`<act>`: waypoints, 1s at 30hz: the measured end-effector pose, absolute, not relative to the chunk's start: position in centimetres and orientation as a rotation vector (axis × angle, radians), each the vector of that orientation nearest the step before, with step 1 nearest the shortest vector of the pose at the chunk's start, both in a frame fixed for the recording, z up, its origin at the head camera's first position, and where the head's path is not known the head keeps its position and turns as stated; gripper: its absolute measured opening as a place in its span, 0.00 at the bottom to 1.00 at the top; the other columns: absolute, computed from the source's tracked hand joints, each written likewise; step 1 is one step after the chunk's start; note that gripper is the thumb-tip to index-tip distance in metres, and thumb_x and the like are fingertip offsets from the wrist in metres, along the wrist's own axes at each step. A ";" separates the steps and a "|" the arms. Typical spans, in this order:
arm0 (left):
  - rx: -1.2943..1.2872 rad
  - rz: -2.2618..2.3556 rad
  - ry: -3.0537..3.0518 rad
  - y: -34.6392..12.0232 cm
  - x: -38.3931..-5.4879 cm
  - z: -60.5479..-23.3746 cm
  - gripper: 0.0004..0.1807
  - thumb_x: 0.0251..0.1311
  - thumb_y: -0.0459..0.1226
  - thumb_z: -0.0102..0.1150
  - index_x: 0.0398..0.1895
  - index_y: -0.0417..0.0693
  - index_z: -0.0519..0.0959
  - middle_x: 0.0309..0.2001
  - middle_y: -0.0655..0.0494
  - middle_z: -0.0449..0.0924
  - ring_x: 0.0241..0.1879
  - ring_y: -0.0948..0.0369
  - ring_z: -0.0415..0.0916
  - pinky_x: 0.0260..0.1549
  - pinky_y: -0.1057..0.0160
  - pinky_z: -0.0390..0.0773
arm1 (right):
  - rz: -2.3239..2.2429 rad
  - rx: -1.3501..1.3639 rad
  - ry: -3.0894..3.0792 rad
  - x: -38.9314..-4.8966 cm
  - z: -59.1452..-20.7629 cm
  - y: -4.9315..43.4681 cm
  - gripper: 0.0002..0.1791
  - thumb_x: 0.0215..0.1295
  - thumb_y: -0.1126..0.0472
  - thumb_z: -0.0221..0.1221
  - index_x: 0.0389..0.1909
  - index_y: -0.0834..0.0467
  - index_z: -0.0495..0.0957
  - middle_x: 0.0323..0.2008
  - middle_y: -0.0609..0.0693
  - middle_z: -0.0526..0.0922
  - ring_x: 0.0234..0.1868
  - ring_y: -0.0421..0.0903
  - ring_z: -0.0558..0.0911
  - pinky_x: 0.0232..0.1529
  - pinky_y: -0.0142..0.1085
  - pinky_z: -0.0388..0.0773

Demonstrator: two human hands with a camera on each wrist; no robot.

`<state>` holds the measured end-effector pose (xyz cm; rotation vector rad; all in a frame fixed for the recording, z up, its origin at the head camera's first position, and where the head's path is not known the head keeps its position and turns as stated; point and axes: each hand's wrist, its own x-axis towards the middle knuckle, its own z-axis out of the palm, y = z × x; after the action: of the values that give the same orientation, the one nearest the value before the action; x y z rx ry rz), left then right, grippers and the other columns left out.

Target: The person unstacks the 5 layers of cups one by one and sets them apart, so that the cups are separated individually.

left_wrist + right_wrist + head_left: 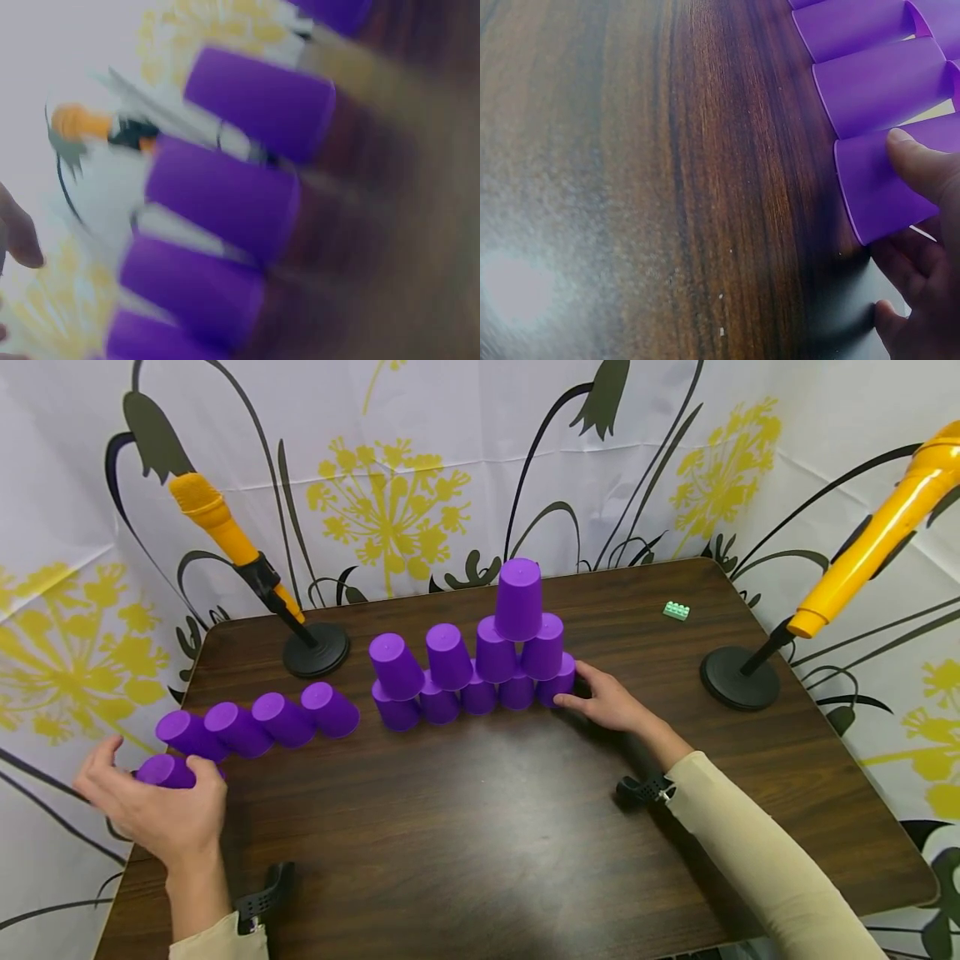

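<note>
Upside-down purple cups stand stacked in tiers at the table's middle: several in the bottom row, several above, and a single top cup (519, 600). My right hand (609, 697) holds the bottom row's right-end cup (889, 184), its thumb on the near side and fingers round the far side. At the left, my left hand (161, 810) is spread around a separate cup (167, 771), thumb and fingers on either side; contact is not clear. Beyond that cup runs a row of single cups (238, 729), blurred in the left wrist view.
All the cups stand on a dark wooden table (480, 827). A yellow-handled stand with a black base (317, 650) is at the back left, another black base (740, 678) at the right. A small green toy brick (676, 610) lies at the back right. Patterned cloth hangs behind.
</note>
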<state>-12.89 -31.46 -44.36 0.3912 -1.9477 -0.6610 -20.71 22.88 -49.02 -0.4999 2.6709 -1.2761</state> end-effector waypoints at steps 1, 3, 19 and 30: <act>0.341 -0.632 -1.924 -30.7 -13.2 -43.6 0.33 0.43 0.38 0.60 0.59 0.60 0.70 0.56 0.71 0.64 0.54 0.67 0.64 0.45 0.65 0.67 | -1.277 -0.498 2.668 -20.7 -49.0 22.9 0.38 0.66 0.52 0.64 0.72 0.60 0.61 0.64 0.58 0.72 0.67 0.55 0.68 0.67 0.52 0.62; 0.246 -0.609 -1.882 -28.9 -13.7 -41.9 0.31 0.43 0.39 0.58 0.57 0.56 0.73 0.57 0.67 0.66 0.60 0.63 0.63 0.53 0.58 0.69 | -1.273 -0.493 2.667 -20.7 -49.0 22.8 0.38 0.66 0.52 0.64 0.72 0.59 0.61 0.65 0.58 0.72 0.67 0.55 0.68 0.67 0.52 0.61; -0.706 -0.981 -1.962 -10.1 -18.1 -35.2 0.26 0.55 0.37 0.58 0.60 0.39 0.74 0.60 0.44 0.73 0.61 0.50 0.70 0.58 0.52 0.70 | -1.257 -0.483 2.672 -20.7 -48.7 22.9 0.38 0.66 0.52 0.63 0.73 0.59 0.60 0.65 0.59 0.72 0.67 0.56 0.68 0.67 0.52 0.62; -0.893 -1.085 -2.216 -2.6 -22.0 -35.1 0.37 0.61 0.42 0.65 0.73 0.52 0.62 0.67 0.53 0.65 0.66 0.60 0.64 0.53 0.53 0.74 | -1.290 -0.496 2.668 -20.6 -48.6 22.8 0.37 0.66 0.55 0.64 0.71 0.59 0.61 0.62 0.59 0.74 0.64 0.55 0.72 0.64 0.51 0.66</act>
<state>-22.00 -2.58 -35.12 -0.8928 -2.2159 -1.0853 -20.58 22.78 -48.64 -0.4956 2.6682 -1.2900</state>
